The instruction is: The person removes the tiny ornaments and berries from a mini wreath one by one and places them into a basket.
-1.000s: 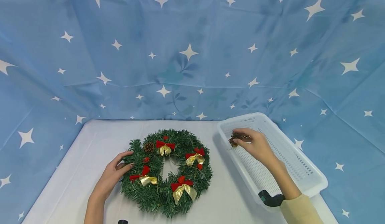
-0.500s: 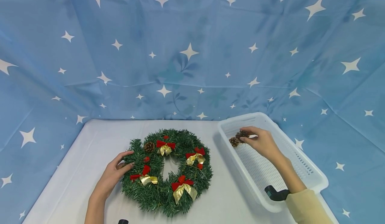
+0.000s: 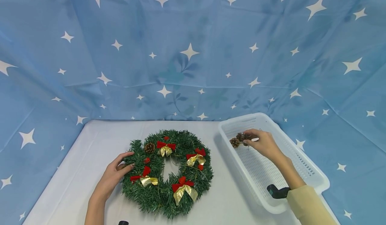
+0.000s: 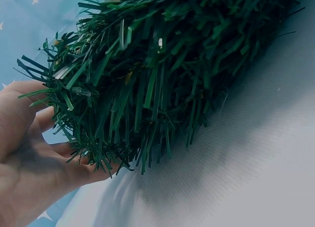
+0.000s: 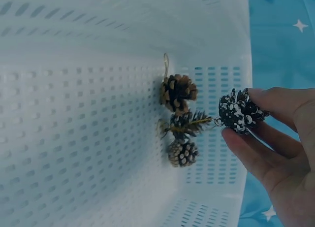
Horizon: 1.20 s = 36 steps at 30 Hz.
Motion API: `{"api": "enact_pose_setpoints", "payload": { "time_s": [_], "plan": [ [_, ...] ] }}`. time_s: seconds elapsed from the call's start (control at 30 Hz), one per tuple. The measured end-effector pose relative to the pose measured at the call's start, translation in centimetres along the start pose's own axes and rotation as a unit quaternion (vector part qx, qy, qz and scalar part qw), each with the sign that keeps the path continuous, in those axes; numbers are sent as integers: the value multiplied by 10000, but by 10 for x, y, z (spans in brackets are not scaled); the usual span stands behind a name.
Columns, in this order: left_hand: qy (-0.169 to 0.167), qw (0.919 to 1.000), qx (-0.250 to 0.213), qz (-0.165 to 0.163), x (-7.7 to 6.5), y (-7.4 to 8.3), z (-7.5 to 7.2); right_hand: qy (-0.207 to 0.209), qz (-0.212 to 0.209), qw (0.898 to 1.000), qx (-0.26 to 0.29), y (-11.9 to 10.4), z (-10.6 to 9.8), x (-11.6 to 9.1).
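Note:
In the head view, a green Christmas wreath (image 3: 153, 200) with red-and-gold bows lies flat on the table. My left hand (image 3: 111, 176) holds its left edge, thumb and fingers tucked round the tinsel branches. A pine cone (image 3: 149, 147) decorates its upper left. Over at the white basket (image 3: 245, 174), my right hand (image 3: 265, 146) pinches a white-tipped pine cone (image 5: 238, 111) between thumb and fingers, its small metal ring pointing inward. Beside it in the basket's far end are a brown pine cone (image 5: 178, 93) and a smaller pale-tipped pine cone (image 5: 183, 153).
The basket has perforated walls and stands at the right side of the white-covered table (image 3: 220, 191). A blue curtain (image 3: 193, 70) with white stars hangs behind and at both sides. A black wrist device (image 3: 277, 192) sits on the right forearm.
My right hand has shifted right and lowered slightly over the basket, and other pine cones show beside its fingers. The left hand and the wreath have stayed put.

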<state>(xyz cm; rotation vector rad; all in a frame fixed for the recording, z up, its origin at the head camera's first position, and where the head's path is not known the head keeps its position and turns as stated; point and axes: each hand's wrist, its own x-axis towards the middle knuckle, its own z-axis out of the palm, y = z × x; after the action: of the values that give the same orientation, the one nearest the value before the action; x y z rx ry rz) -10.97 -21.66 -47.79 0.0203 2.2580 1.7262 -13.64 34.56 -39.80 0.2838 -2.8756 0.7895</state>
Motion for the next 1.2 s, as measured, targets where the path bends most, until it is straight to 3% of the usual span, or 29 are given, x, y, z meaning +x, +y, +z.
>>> {"api": "enact_pose_setpoints", "payload": {
  "time_s": [0.33, 0.77, 1.2],
  "plan": [
    [8, 10000, 38, -32, 1, -1, 0, -309, 21, 9993, -221, 17, 12, 6],
    [-5, 9999, 26, -103, 1, -2, 0, -489, -305, 9978, -339, 30, 28, 12],
    [17, 9999, 28, -127, 0, 0, 0, -572, -179, 9973, -423, 33, 35, 15]
  ]
}}
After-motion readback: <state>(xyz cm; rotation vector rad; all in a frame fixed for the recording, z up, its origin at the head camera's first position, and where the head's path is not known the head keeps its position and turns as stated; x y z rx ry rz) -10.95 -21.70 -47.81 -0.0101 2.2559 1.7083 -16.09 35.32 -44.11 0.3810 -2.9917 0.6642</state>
